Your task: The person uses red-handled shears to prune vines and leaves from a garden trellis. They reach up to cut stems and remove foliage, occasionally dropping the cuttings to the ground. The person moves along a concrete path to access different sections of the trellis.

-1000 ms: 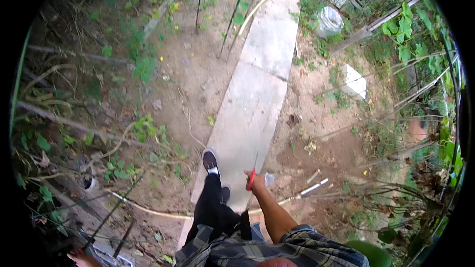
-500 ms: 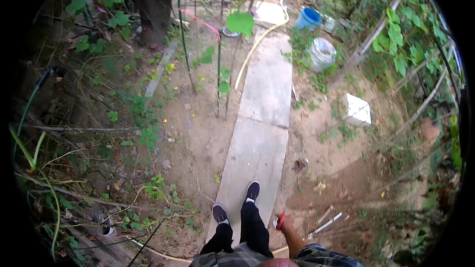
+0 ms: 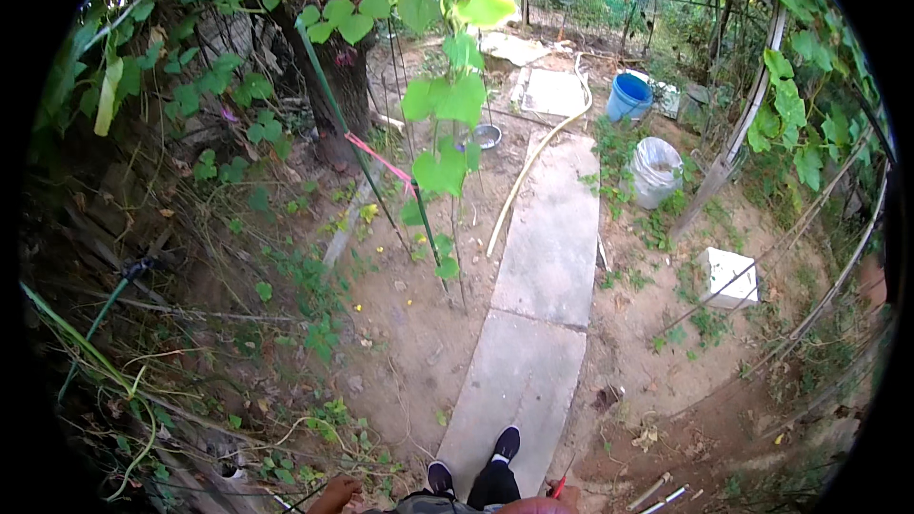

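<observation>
At the lower edge my left hand [image 3: 335,493] shows in part, its fingers loosely bent, with nothing visible in them. Thin dark stems lie beside it. My right hand [image 3: 568,495] is closed around a red-handled tool [image 3: 555,489] with a thin point sticking up; its exact kind is too small to tell. Both hands hang low, on either side of my dark shoes [image 3: 507,443], which stand on the concrete slab path [image 3: 519,371].
A pale hose [image 3: 526,176] lies along the path. To the right are a blue bucket [image 3: 629,96], a bag-lined bin [image 3: 656,172] and a white box [image 3: 729,278]. Leafy vines on green stakes [image 3: 328,95], tied with pink ribbon [image 3: 379,158], rise at the left near a tree trunk [image 3: 328,86].
The view has tilted up, so the ground and path sit lower. My left hand has come into view at the lower edge. The right hand still holds the red-handled tool.
</observation>
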A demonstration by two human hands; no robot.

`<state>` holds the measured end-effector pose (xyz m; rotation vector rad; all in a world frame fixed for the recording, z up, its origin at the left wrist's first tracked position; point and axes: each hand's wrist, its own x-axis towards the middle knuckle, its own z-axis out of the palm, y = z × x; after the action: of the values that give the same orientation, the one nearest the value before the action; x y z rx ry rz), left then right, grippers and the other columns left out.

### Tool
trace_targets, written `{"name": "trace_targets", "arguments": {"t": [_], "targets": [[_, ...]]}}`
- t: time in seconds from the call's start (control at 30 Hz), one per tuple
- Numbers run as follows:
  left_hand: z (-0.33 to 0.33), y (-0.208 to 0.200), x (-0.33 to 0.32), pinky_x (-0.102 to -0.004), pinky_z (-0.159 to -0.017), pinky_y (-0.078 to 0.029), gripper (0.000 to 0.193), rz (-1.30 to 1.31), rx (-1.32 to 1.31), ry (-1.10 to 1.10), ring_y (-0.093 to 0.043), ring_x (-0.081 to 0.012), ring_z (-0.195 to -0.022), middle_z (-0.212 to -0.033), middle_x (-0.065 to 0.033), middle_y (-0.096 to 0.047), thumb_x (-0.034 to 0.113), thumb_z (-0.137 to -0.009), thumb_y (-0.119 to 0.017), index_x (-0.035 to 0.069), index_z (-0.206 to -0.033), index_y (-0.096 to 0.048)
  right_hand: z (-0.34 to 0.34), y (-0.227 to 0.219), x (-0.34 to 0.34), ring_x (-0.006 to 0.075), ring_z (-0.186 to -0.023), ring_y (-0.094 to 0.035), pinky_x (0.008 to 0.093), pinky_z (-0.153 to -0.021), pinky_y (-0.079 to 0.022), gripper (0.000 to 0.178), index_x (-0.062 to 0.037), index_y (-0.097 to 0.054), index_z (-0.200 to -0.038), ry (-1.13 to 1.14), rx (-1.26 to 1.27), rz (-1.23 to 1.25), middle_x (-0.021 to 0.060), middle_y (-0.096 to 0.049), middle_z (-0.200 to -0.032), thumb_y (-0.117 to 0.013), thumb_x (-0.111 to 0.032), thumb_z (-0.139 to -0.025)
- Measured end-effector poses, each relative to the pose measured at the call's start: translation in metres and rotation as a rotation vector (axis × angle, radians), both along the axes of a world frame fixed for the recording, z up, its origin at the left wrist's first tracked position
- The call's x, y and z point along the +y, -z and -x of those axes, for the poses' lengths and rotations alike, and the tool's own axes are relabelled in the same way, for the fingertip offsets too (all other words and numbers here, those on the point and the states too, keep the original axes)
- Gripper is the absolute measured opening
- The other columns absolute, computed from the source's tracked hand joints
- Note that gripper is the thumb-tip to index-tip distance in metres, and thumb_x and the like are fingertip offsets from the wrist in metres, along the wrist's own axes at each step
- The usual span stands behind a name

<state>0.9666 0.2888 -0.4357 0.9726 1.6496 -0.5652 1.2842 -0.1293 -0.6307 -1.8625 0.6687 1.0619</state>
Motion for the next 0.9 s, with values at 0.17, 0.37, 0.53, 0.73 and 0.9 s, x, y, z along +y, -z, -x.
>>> {"name": "trace_targets", "arguments": {"t": [0.17, 0.37, 0.53, 0.73, 0.9], "targets": [[-0.064, 0.002, 0.026, -0.0316, -0.058, -0.053, 0.031, -0.124, -0.164, -0.004, -0.068, -0.0188, -0.077, -0.09, -0.0105, -0.068, 0.024, -0.093, -0.059, 0.001, -0.113, -0.061, -0.023, 0.005, 0.008, 0.024, -0.044, -0.052, 0.0431, -0.04, -0.039, 0.031, -0.0037, -0.068, -0.083, -0.062, 0.026, 0.015, 0.0079, -0.053, -0.055, -0.062, -0.034, -0.085], [-0.09, 0.025, 0.056, -0.0301, -0.06, -0.051, 0.024, -0.044, -0.339, 0.103, -0.065, -0.0172, -0.079, -0.083, -0.006, -0.065, 0.023, -0.093, -0.057, 0.005, -0.108, -0.06, -0.032, -0.001, 0.009, 0.0226, -0.043, -0.052, 0.0403, -0.04, -0.041, 0.039, -0.0048, -0.066, -0.074, -0.073, 0.035, 0.021, 0.0072, -0.054, -0.053, -0.06, -0.041, -0.086], [-0.112, 0.042, 0.088, -0.0307, -0.061, -0.05, 0.022, -0.023, -0.319, 0.187, -0.063, -0.0169, -0.078, -0.083, -0.0055, -0.063, 0.023, -0.092, -0.057, 0.006, -0.105, -0.059, -0.026, -0.012, 0.0, 0.0214, -0.042, -0.051, 0.0379, -0.041, -0.042, 0.046, -0.0058, -0.064, -0.067, -0.075, 0.043, 0.047, 0.0065, -0.055, -0.052, -0.058, -0.046, -0.087], [-0.171, 0.052, 0.153, -0.0315, -0.062, -0.049, 0.019, -0.023, -0.359, 0.297, -0.06, -0.0166, -0.077, -0.082, -0.0049, -0.061, 0.023, -0.091, -0.057, 0.007, -0.101, -0.058, -0.042, -0.016, 0.002, 0.0231, -0.048, -0.057, 0.0404, -0.049, -0.047, 0.044, -0.0061, -0.066, -0.073, 0.118, 0.021, 0.096, 0.008, -0.059, -0.055, -0.055, -0.046, -0.088], [-0.198, 0.033, 0.201, -0.032, -0.063, -0.048, 0.018, -0.115, -0.357, 0.329, -0.058, -0.0164, -0.077, -0.082, -0.0044, -0.058, 0.024, -0.091, -0.057, 0.007, -0.098, -0.057, -0.072, 0.126, 0.042, 0.0262, -0.063, -0.065, 0.0473, -0.062, -0.052, 0.035, -0.0127, -0.068, -0.105, -0.743, -0.165, 0.389, 0.0099, -0.066, -0.069, -0.052, -0.04, -0.09]]}}
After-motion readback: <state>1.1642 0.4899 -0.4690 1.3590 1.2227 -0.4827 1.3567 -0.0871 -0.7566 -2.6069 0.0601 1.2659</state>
